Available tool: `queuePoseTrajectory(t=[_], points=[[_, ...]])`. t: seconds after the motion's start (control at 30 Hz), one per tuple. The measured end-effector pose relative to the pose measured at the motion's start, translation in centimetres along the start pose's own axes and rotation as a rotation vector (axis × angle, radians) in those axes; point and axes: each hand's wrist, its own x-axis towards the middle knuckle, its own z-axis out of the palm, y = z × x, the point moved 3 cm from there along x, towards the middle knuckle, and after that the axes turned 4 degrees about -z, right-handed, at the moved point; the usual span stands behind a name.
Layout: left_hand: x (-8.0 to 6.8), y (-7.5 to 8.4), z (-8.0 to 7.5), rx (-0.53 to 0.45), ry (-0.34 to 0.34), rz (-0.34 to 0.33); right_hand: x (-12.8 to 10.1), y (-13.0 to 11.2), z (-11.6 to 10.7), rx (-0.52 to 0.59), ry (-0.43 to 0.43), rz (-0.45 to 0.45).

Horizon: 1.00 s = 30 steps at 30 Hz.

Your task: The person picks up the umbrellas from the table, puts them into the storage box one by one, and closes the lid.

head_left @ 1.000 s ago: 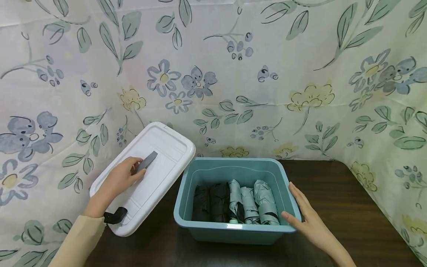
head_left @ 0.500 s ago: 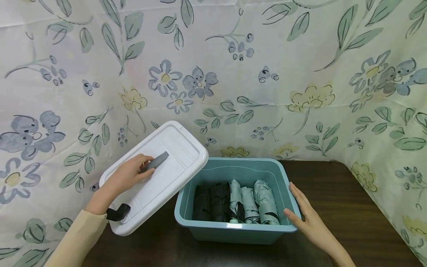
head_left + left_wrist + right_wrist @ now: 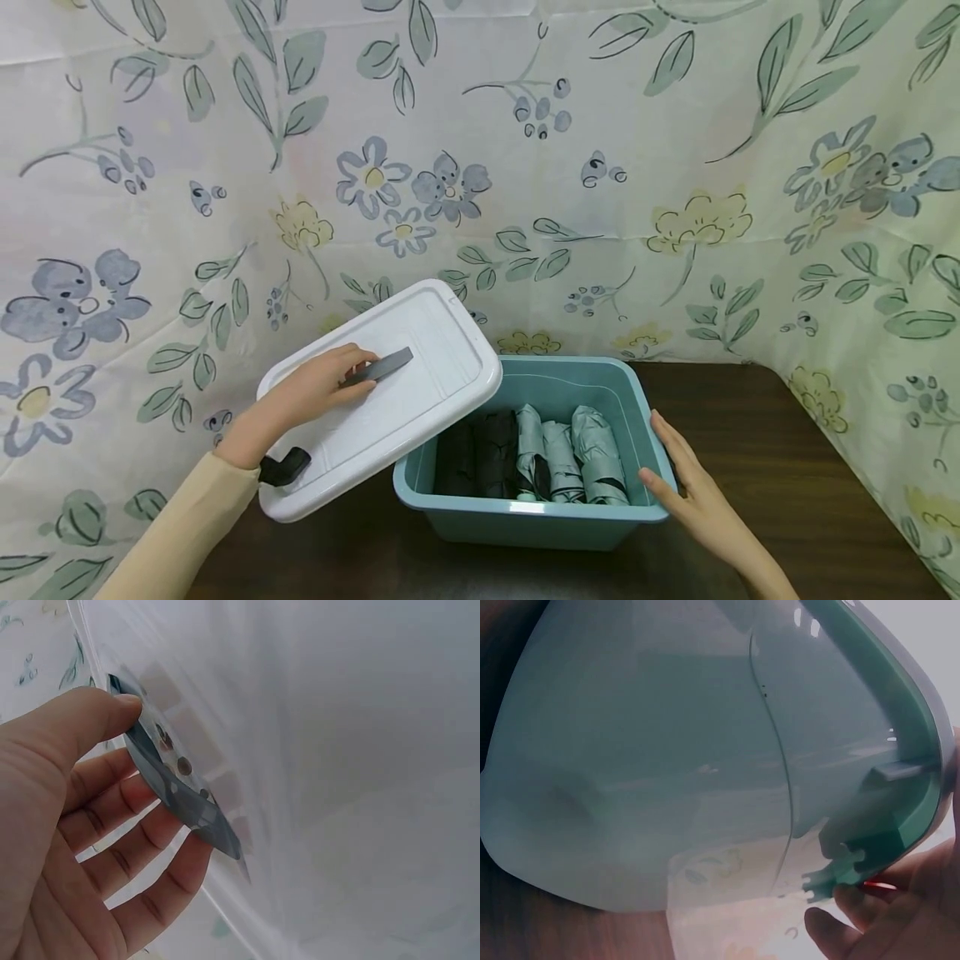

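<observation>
My left hand grips the grey handle on a white lid, which hangs tilted over the bin's left end. In the left wrist view, thumb and fingers curl round the handle. A teal storage bin stands on the table, top uncovered. Inside lie folded umbrellas, dark ones at the left and pale teal ones at the right, the dark ones partly hidden by the lid. My right hand holds the bin's right rim; in the right wrist view its fingertips bend under that rim.
Dark brown wooden table extends to the right of the bin. A flower-print cloth hangs close behind the bin and along both sides. A black strap is on the left wrist.
My left hand has carried the lid rightward, and the lid has turned flatter, covering more of the bin's left end. The right hand and the bin have hardly moved.
</observation>
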Motion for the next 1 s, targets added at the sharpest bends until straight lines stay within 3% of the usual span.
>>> queuePoseTrajectory(t=[0.33,0.53,1.0], points=[[1.5,3.1,0.0,0.036,-0.072,0.122,-0.2,0.1,0.1,0.036,0.001,-0.013],[2.0,5.0,-0.1,0.065,-0.076,0.177,-0.1,0.1,0.2,0.052,0.026,-0.043],[3.4,8.3,0.8,0.109,-0.179,0.211,-0.1,0.0,0.2,0.084,0.006,-0.031]])
